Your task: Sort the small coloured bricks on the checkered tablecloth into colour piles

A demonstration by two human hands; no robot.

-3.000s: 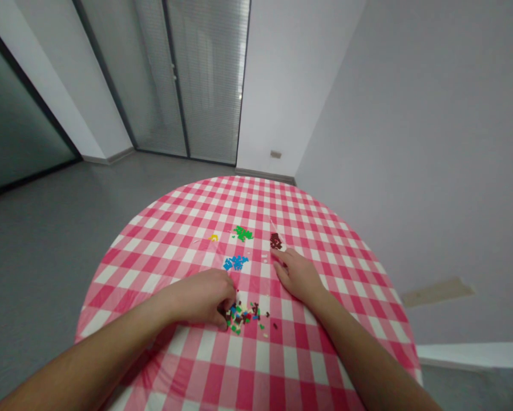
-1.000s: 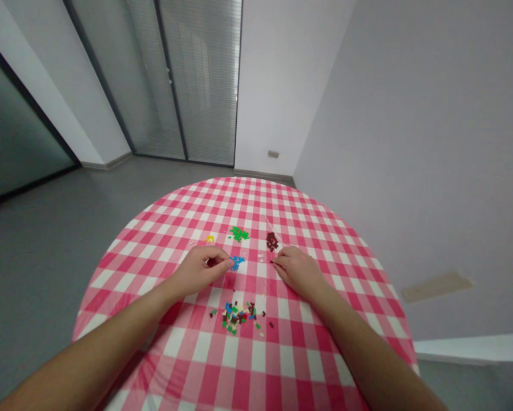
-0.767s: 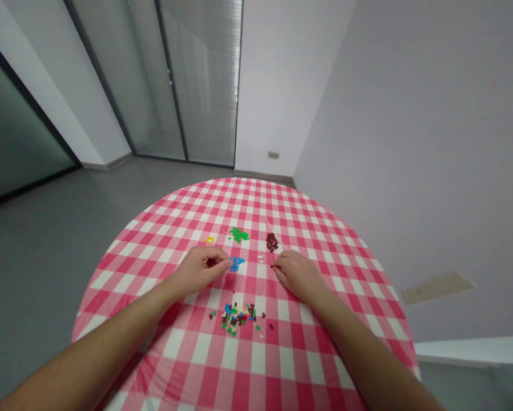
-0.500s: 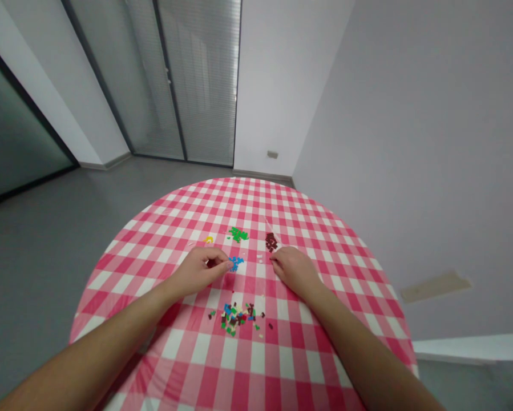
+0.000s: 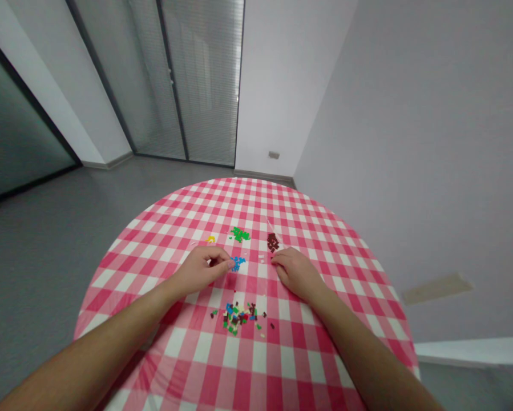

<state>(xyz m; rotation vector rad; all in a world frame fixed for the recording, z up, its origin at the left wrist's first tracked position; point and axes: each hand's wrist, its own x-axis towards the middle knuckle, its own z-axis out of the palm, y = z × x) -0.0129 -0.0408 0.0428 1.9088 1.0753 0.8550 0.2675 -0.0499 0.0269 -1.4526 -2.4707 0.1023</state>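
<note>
My left hand (image 5: pixel 205 269) is closed in a pinch, its fingertips at the edge of a small pile of blue pieces (image 5: pixel 238 263). What the pinch holds, if anything, is too small to make out. My right hand (image 5: pixel 297 273) has its fingertips pressed together just below a pile of dark brown pieces (image 5: pixel 273 242); what lies between them is hidden. A few white pieces (image 5: pixel 262 258) lie between the two hands. Nearer to me is a mixed heap of tiny pieces (image 5: pixel 238 318) in brown, green, blue, cream and red.
A pile of green pieces (image 5: pixel 240 234) and a few yellow pieces (image 5: pixel 211 240) lie beyond my left hand. All rest on a round table with a red-and-white checked cloth (image 5: pixel 213 377). A wall (image 5: pixel 431 142) rises to the right, and glass panels (image 5: pixel 200 85) stand behind.
The view has shifted slightly, so everything appears a little further right. Both hands stay in nearly the same place over the table, and the piles look the same.
</note>
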